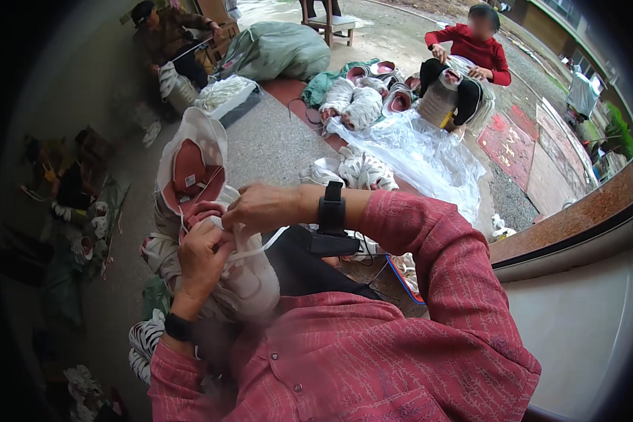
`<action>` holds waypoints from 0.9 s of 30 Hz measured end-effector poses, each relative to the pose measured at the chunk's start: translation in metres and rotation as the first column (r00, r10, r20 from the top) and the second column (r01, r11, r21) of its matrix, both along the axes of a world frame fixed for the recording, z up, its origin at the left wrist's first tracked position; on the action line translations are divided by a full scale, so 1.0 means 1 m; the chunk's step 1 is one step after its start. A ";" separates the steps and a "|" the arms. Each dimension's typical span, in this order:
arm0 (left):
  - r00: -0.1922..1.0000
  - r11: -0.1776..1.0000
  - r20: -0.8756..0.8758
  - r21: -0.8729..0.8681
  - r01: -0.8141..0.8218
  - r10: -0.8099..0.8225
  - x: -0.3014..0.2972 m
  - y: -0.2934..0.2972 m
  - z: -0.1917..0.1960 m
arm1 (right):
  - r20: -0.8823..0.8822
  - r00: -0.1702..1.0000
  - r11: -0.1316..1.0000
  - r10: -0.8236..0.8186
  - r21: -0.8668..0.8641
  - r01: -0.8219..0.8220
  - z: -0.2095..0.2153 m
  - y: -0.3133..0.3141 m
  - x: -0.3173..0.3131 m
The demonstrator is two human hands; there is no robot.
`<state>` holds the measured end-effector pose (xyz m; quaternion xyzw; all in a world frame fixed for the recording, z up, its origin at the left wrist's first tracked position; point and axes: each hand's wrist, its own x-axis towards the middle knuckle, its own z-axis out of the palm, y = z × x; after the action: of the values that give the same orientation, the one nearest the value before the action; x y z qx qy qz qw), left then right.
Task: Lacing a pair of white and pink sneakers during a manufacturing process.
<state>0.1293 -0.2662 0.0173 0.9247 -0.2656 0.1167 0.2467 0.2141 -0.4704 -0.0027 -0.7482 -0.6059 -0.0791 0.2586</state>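
Nearest the camera is the person's own red, pale-streaked, buttoned shirt [344, 352], its sleeves framing the work on both sides. Beyond it lies a grey speckled floor [267, 155], whose bare stretch gives open room ahead of the hands, edged farther off by a white open box [235, 107] of pale laces and a crumpled clear plastic sheet [429, 169]. A bulging pale-green woven sack [281, 49] lies behind, and a co-worker in a red top [487, 56] sits at upper right. At right, a brown sill [577, 218] and a blue-rimmed tray [416, 299] bound the space. Over the lap is a white shoe [252, 292], its rounded toe pointing back toward the person, its long axis slanting away to the upper left. A tall white shoe collar with dusty-red lining [190, 165] opens just beyond; whether it belongs to the same shoe, I cannot tell. The left hand [205, 254] is closed on the shoe's lacing edge; the right hand [260, 207] arches over it, fingers bent, its exact grip hidden. Between them and rightward curves a flat white lace [269, 246].
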 end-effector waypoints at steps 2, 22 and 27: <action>0.993 0.999 0.114 0.030 0.034 -0.038 -0.003 0.005 0.000 | -0.023 1.000 1.000 0.009 -0.017 -0.009 -0.002 0.006 0.002; 0.869 0.766 -0.186 -0.413 -0.493 0.459 -0.059 0.127 -0.042 | -0.872 0.487 0.861 -0.047 0.212 0.463 -0.020 -0.011 -0.037; 0.912 0.798 -0.119 -0.448 -0.402 0.392 -0.067 0.076 -0.027 | -0.996 -0.007 0.935 -0.091 -0.087 0.345 0.003 0.001 -0.058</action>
<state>0.0622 -0.1899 -0.0096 0.8747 -0.0278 0.2162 0.4328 0.1560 -0.4692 -0.0001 -0.6482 -0.1205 0.3667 0.6565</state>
